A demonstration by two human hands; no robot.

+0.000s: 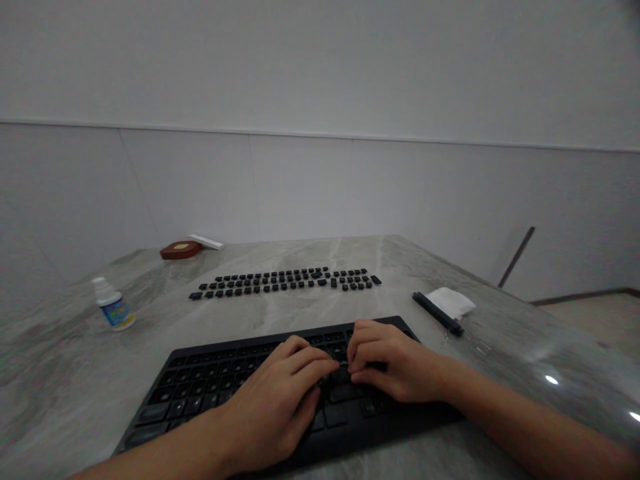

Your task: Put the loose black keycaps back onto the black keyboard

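A black keyboard (345,413) lies in front of me, many of its key places bare and showing small sockets. My left hand (280,393) rests over its middle, fingers bent and drawn together toward the keys. Just to the right, my right hand (390,360) is closed in a pinch, thumb and fingertips down at the keyboard. The fingertips of both hands nearly meet; whatever small piece lies in them is too hidden to make out. Beyond the keyboard, loose black keycaps (257,289) are laid out in several rows on the table.
The grey marbled table (165,307) carries a white-capped spray bottle (116,305) at left. A reddish-brown case (181,250) and a white strip (206,241) lie at the far left. On the right, a black bar (437,313) lies beside a white tissue (451,302).
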